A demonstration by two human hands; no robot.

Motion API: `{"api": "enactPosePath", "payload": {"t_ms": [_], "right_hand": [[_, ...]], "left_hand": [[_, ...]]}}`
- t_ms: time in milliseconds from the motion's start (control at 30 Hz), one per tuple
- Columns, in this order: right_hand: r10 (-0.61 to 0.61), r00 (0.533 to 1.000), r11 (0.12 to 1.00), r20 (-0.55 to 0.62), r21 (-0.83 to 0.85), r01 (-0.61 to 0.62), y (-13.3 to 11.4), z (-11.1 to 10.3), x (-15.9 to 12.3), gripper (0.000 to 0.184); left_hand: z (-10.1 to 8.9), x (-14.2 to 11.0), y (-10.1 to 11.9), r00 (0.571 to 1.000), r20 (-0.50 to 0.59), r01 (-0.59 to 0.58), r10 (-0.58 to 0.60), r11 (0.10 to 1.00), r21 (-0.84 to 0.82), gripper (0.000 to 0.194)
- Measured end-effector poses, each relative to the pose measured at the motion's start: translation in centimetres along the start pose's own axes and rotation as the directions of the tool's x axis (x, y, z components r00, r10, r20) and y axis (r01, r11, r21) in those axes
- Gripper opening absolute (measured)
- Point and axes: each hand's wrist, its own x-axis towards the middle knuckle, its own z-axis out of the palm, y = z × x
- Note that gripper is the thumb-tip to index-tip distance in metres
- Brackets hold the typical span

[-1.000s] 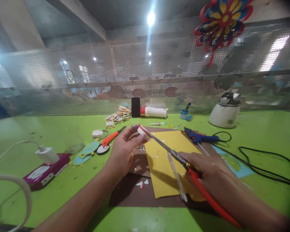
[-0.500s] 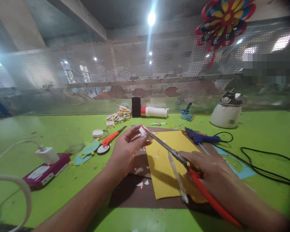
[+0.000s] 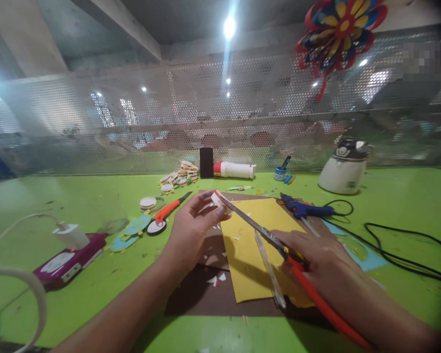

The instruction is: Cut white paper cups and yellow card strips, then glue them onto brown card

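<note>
My left hand (image 3: 193, 228) pinches a small white piece with a red edge (image 3: 219, 198), perhaps cut from a paper cup, between thumb and fingers. In my right hand (image 3: 325, 264) is a pair of scissors with orange-red handles (image 3: 308, 289). Their long blades (image 3: 248, 218) reach left to the white piece and touch its edge. Under the hands lies a yellow sheet (image 3: 250, 274) on a brown board (image 3: 191, 296). White and red scraps (image 3: 220, 278) are scattered there, and a clear stick (image 3: 270, 272) lies across the yellow sheet.
A blue glue gun (image 3: 306, 208) with a black cord lies right. Orange-handled scissors (image 3: 165, 212) and blue paper rings (image 3: 137, 224) lie left, near a purple power strip (image 3: 71, 260). Behind stand stacked paper cups (image 3: 237, 170), a black block (image 3: 206, 163), small discs (image 3: 183, 171) and a white bottle (image 3: 343, 171).
The hands, the scissors and the white piece hold almost the same position. The whole view has shifted very slightly.
</note>
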Motion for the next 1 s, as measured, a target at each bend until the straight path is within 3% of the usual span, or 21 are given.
{"api": "enactPosePath", "payload": {"t_ms": [367,633,1000], "right_hand": [[0.045,0.999,0.998,0.025,0.039,-0.046,-0.51,-0.11,-0.28,0.028],[0.029,0.999,0.998,0.03,0.057,-0.031,-0.4,0.12,-0.19,0.025],[0.029,1.0,1.0,-0.003,-0.003,-0.029,0.09,0.37,-0.09,0.032]], "left_hand": [[-0.03,-0.1,0.19,1.0,0.005,0.027,-0.027,0.999,0.019,0.039],[-0.22,0.22,0.21,0.998,0.039,0.057,-0.053,0.991,-0.122,0.024],[-0.26,0.38,-0.19,1.0,0.007,0.03,-0.029,0.994,-0.102,0.03]]}}
